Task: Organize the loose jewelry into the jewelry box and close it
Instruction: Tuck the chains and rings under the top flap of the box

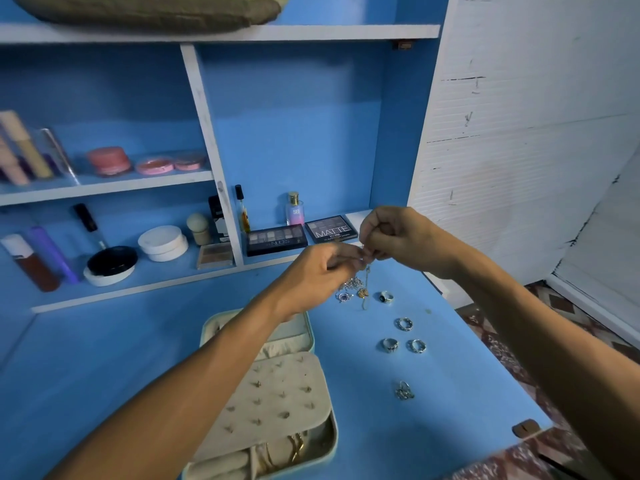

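1. Closest in my feed, the jewelry box lies open on the blue tabletop. Its beige earring panel is studded with small earrings, and I see gold chains in the compartment at the box's near edge.
2. Right of the box, loose pieces lie apart on the tabletop: a knotted silver piece nearest, then a pair of rings side by side, then a single ring.
3. Past the box's far right corner sit a dark-stone ring and a heap of chains.
4. Above that heap the left hand and right hand meet. The fingers of both are curled, pinching a thin necklace that hangs down to the heap; the left fingers are blurred.
5. Farthest behind the box, two eyeshadow palettes lie on a shelf.
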The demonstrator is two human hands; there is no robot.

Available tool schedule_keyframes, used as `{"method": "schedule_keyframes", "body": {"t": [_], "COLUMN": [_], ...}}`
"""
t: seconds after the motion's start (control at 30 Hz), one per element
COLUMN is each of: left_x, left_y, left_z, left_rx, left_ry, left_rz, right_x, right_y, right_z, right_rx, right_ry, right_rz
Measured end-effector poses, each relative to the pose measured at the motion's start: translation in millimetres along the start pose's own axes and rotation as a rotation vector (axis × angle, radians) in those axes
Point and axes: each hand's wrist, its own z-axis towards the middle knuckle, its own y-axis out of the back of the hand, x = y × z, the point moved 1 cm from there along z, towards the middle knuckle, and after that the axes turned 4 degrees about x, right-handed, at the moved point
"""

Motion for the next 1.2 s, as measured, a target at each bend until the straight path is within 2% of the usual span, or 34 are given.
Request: {"method": "schedule_keyframes", "body": {"t": [0.33,0.5,0.63,0.87,1.1,1.2], "left_x": [-19,-26,-35,-46,-63,-65], "left_y": [8,22,34,52,73,84], "left_z": [-1,-6,-8,-14,-20,-24], "left_rx": [-0.087,-0.158,-0.170,-0.196,-0.199,-0.241], "left_ry": [-0.024,-0.048,-0.078,-0.090,-0.099,-0.101], "left_rz": [0.024,-0.141,-0.279,-0.378,-0.539,-0.590], "right_x": [33,31,25,11,7,7], "right_y": [13,13,6,-15,-48,-60], "right_z": [11,14,13,14,18,20], "right_rx": [0.032,0.050,0.153,0.290,0.365,0.395], "right_ry": [0.032,-0.021,-0.021,-0.051,-0.085,-0.088], "right_rz": [0.212,0.321,0.287,0.349,0.282,0.394]}}
